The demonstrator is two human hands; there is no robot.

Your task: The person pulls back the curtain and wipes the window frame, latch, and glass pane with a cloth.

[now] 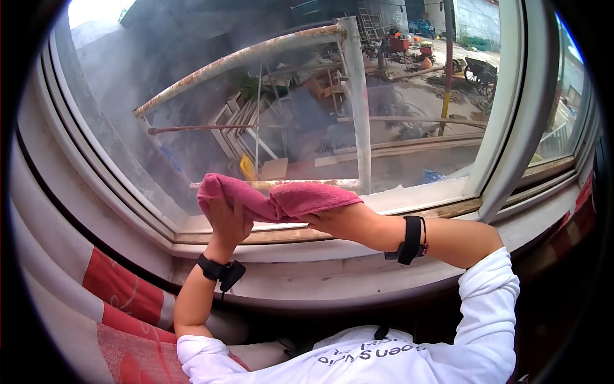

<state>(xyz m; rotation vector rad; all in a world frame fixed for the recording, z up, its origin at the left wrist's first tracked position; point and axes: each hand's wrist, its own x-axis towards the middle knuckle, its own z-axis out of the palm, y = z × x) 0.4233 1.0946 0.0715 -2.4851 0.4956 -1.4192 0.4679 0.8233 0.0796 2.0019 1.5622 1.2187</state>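
A pink cloth (307, 197) is stretched between my two hands, low in front of the window glass (300, 137). My left hand (229, 221) grips its left end from below, with the fingers closed and partly covered by the cloth. Under the right part of the cloth is my right hand (339, 221), its fingers mostly hidden by the fabric but closed on it. Both hands are just above the lower window frame (441, 195). The glass looks hazy on the left side.
The white sill (345, 272) runs below my hands. Red and white curtain fabric (121, 285) hangs at the left. A vertical frame post (527, 109) stands at the right. Beyond the glass are a rusty metal frame (361, 109), piled boards and a cart (480, 73).
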